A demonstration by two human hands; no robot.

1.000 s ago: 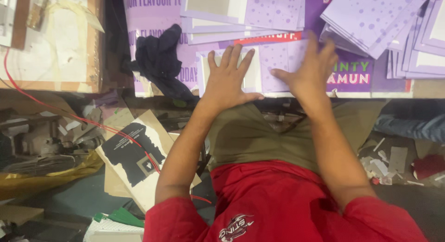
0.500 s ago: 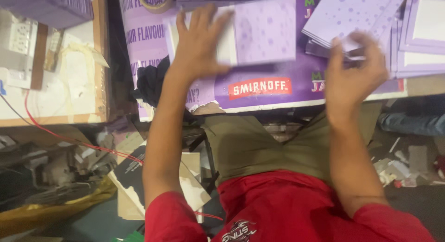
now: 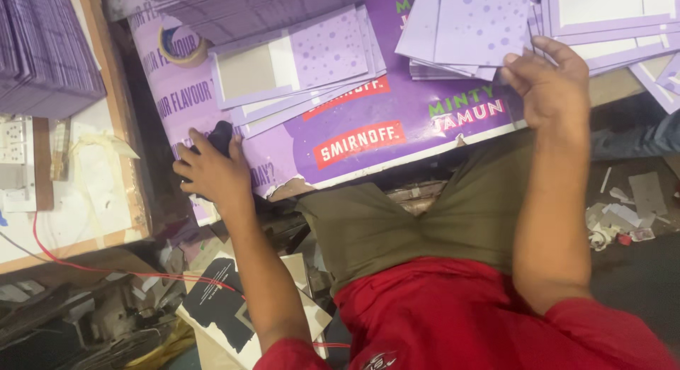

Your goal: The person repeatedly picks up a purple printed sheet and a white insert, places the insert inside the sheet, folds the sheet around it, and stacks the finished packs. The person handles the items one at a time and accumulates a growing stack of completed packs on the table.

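Two hands at the worktop (image 3: 397,154) front edge, left hand (image 3: 212,173) fingers curled gripping a black cloth (image 3: 221,136), right hand (image 3: 549,87) fingertips pinching a stack of purple dotted cards (image 3: 471,30), long axis running towards the far edge.

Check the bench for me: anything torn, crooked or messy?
Yes. The purple printed sheet covering the bench is torn along its near edge beside the left hand. Paper scraps litter the floor at right.

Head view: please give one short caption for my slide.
Left hand grips a black cloth at the purple board's edge; right hand touches lilac cards.
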